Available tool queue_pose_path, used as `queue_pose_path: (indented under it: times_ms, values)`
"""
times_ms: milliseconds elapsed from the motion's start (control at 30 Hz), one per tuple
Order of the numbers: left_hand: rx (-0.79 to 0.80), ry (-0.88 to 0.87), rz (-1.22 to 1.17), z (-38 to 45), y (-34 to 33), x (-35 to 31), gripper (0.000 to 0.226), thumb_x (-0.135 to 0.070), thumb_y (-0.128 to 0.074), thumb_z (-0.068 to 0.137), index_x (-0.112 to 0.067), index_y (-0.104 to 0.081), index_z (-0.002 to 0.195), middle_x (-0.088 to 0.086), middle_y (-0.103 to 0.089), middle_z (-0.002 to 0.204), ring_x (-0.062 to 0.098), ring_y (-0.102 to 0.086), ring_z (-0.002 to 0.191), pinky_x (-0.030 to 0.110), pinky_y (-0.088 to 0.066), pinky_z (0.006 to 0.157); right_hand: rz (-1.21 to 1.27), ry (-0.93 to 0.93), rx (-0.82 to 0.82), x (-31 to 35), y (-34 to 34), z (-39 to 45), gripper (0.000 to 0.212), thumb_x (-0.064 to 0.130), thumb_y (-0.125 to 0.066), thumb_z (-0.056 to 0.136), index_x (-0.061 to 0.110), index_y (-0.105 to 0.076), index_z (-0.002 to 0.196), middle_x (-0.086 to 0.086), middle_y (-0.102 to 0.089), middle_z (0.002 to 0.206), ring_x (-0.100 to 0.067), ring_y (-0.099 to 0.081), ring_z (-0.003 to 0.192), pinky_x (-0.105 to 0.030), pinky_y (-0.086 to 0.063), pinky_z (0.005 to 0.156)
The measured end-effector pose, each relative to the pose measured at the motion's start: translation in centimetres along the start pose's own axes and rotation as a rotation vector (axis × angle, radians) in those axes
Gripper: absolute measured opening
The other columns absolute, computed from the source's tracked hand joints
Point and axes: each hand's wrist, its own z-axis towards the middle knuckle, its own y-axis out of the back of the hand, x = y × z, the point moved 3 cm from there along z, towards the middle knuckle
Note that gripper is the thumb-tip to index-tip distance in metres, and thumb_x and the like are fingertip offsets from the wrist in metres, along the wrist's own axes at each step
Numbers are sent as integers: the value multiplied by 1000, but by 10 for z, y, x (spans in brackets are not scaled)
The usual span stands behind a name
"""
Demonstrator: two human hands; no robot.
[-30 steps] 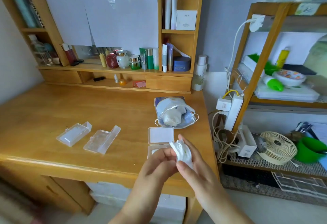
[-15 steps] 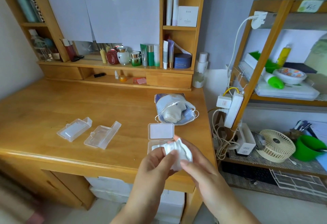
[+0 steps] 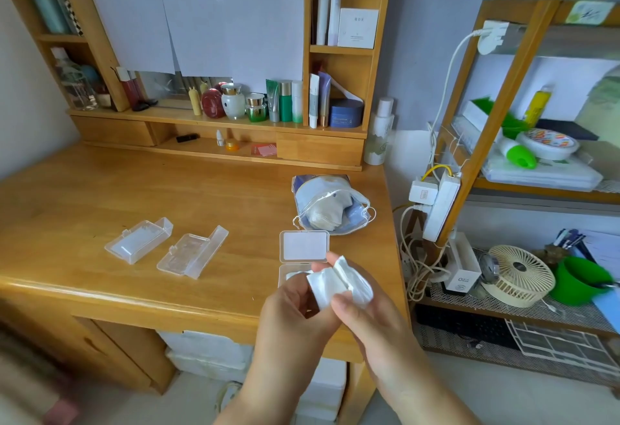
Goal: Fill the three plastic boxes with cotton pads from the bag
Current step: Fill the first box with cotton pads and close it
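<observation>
Both hands hold a small stack of white cotton pads (image 3: 339,282) over the desk's front right edge. My left hand (image 3: 295,307) pinches the stack's left side and my right hand (image 3: 365,310) grips its right side. Just behind them an open clear plastic box (image 3: 303,246) lies with its lid flipped back; its base is partly hidden by my hands. Two more open clear boxes (image 3: 139,240) (image 3: 193,251) lie to the left. The drawstring bag (image 3: 330,204) with more pads sits behind the near box.
The wooden desk (image 3: 167,196) has a shelf unit with cosmetic bottles and jars (image 3: 255,104) along its back. To the right stands a wooden rack with a power strip (image 3: 439,204), cables, a small fan (image 3: 520,275) and a green bowl (image 3: 580,280).
My hands have shifted the pads slightly up and back toward the near box, and the stack has spread open between my fingers. The boxes and bag stayed put.
</observation>
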Motion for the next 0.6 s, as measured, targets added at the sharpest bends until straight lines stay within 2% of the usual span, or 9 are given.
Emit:
queue_pose_path:
  times_ms: [67, 133, 200, 267, 300, 367, 400, 467, 600]
  values:
    - [-16, -2, 35, -1, 0, 0, 7, -22, -75, 75, -22, -72, 82, 3, -74, 75, 15, -68, 70, 22, -52, 63, 81, -21, -52, -2, 1, 0, 47, 41, -58, 84, 20, -58, 127, -8, -63, 125, -25, -55, 121, -40, -42, 100]
    - [-40, 3, 16, -2, 0, 1, 6, -25, -70, 77, -23, -72, 82, 3, -74, 76, 18, -70, 73, 28, -54, 67, 245, -113, -96, -4, 2, 1, 41, 42, -52, 90, 19, -63, 122, -13, -64, 123, -30, -56, 118, -36, -47, 94]
    - [-84, 19, -21, -3, 1, 2, 13, -29, -65, 74, -20, -72, 81, 5, -74, 76, 23, -70, 75, 38, -56, 72, 370, -197, -119, -3, 2, 2, 48, 51, -47, 87, 20, -66, 119, -16, -64, 121, -30, -58, 117, -30, -50, 89]
    - [-123, 25, -43, -3, 2, 2, 15, -28, -66, 73, -15, -69, 81, 8, -73, 75, 27, -71, 74, 47, -56, 76, 383, -193, -96, -1, 1, 3, 55, 57, -52, 83, 21, -63, 122, -13, -65, 120, -25, -61, 112, -26, -51, 84]
    - [-128, 17, -40, -3, 2, 1, 13, -25, -67, 75, -15, -66, 83, 9, -73, 74, 28, -70, 74, 51, -56, 77, 342, -162, -68, 1, -1, 4, 52, 55, -58, 83, 22, -62, 123, -10, -67, 117, -21, -63, 106, -24, -52, 80]
    - [-105, -1, -34, -3, -1, 0, 16, -16, -68, 81, -20, -59, 94, 9, -72, 71, 29, -70, 72, 53, -55, 78, 253, -105, -80, 0, 0, 3, 41, 33, -67, 82, 21, -62, 121, -6, -71, 107, -15, -67, 93, -21, -51, 71]
    - [-72, -16, -44, -4, -2, -1, 23, -14, -65, 83, -25, -55, 101, 9, -71, 69, 28, -70, 71, 53, -55, 78, 266, -121, -127, -1, 2, 2, 42, 24, -69, 80, 17, -62, 121, -9, -71, 105, -16, -67, 88, -22, -51, 67]
    - [43, -41, -101, -5, -1, -3, 36, -13, -55, 84, -32, -51, 115, 11, -69, 69, 27, -68, 73, 46, -56, 79, 329, -160, -180, -4, 7, 2, 42, 24, -63, 78, 7, -64, 116, -18, -69, 103, -21, -65, 83, -28, -48, 65]
    - [267, -1, -62, 2, 6, -9, 39, -4, -44, 90, -25, -53, 122, 18, -67, 76, 24, -66, 72, 31, -56, 74, 272, -201, -136, 1, 10, 6, 29, 12, -47, 90, -1, -68, 103, -19, -67, 89, -27, -60, 79, -36, -45, 65]
